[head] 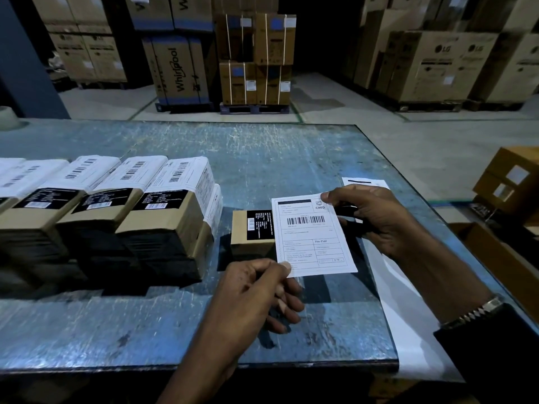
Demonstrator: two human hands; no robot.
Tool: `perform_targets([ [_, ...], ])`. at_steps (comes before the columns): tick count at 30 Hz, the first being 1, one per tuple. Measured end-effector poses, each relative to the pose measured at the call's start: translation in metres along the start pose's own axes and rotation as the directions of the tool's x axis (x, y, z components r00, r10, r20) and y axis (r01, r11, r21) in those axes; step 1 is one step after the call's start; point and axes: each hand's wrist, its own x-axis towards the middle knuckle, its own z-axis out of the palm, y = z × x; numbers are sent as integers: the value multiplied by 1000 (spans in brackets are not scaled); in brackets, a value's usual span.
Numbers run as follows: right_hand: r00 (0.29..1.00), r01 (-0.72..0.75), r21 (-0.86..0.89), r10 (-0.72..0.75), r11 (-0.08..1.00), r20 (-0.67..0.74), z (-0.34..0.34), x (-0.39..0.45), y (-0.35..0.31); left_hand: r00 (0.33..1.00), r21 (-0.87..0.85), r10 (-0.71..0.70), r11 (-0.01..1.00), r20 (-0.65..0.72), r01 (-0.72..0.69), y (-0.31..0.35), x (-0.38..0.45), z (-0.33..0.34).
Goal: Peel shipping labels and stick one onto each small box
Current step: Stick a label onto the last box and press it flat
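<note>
While both hands hold it above the worn blue tabletop (262, 158), a white shipping label (313, 236) faces up, showing a barcode, the word "CRED" and a "Pre-Paid" box. The left hand (253, 293) pinches the label's near left corner between thumb and forefinger, its other fingers curled underneath. The right hand (376, 220) pinches the far right corner with thumb on top, fingers tucked behind the sheet; a metal watch (474, 312) and a dark sleeve (495, 354) show at that wrist.

Just behind the label's left edge stands one small brown box (252, 233) with a black printed sticker on top, partly covered by the label from this view; whether the label touches it cannot be told. To its left, apart from it by a narrow gap, sits a row of similar boxes (110, 217), each bearing a white barcode label across its top and far side. Under the right hand lies a sheet of white backing paper (408, 310), reaching past the tabletop's near edge.

Beyond the tabletop, large cartons (180, 68) stand stacked on pallets on the warehouse floor.
</note>
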Motion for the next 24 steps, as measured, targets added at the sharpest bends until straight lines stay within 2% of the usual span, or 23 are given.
perform_targets([
  [10,1000,-10,-14,10,1000,1,1,-2,0,1000,-19,-2,1000,-16,2,2,0,0],
  [24,999,-32,26,32,999,-10,1,0,2,1000,38,-1,999,-13,2,-1,1,1],
])
